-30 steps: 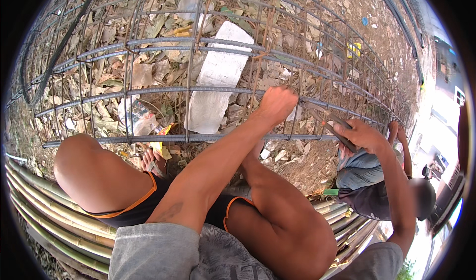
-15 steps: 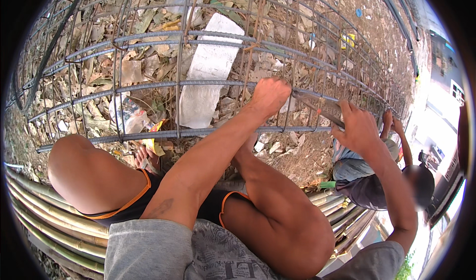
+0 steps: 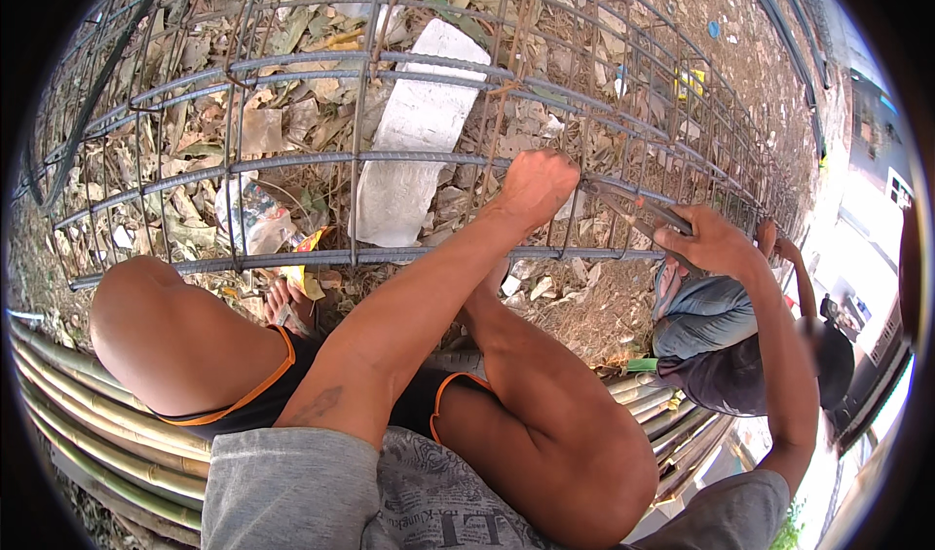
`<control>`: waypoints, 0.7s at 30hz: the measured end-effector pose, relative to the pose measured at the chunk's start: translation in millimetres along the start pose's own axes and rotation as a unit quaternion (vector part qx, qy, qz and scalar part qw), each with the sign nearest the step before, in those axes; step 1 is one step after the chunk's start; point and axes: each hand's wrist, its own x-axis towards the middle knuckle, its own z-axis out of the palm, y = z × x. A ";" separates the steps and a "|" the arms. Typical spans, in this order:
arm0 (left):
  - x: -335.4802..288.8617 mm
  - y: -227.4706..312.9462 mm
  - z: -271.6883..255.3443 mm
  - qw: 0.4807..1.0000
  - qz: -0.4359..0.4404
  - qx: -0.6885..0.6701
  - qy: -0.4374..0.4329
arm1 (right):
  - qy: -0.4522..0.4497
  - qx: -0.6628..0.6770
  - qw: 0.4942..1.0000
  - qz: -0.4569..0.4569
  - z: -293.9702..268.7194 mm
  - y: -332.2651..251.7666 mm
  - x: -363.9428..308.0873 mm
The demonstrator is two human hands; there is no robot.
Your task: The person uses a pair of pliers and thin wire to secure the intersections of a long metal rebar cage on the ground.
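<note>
A long cage of ribbed steel bars and thin cross ties stretches across the view in front of me. My left hand is closed in a fist round one of the long bars, beside a cross tie. My right hand holds a pair of pincers by the handles, which stand apart. Their jaws reach to the same bar, just right of my left fist; the jaw tips are partly hidden, so I cannot tell what they grip.
Dry leaves and litter cover the ground beneath the cage, with a white slab among them. Bamboo poles lie under me. At the right another person crouches, hands at the cage's far end.
The pincers' handles have spread apart, and my right hand has shifted slightly right and turned. My left fist stays at the bar. The whole view has shifted slightly.
</note>
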 end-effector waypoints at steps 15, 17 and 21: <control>1.9 -3.2 8.9 0.998 0.005 0.019 0.055 | 0.262 -0.470 0.817 -0.205 16.6 -9.2 -11.2; 0.1 -5.1 6.9 0.999 -0.001 0.036 0.032 | 0.278 -0.519 0.784 -0.196 30.8 -8.6 -8.0; -0.9 -2.0 6.9 0.999 -0.018 0.029 -0.003 | 0.001 -0.132 0.988 0.078 5.2 -17.3 7.4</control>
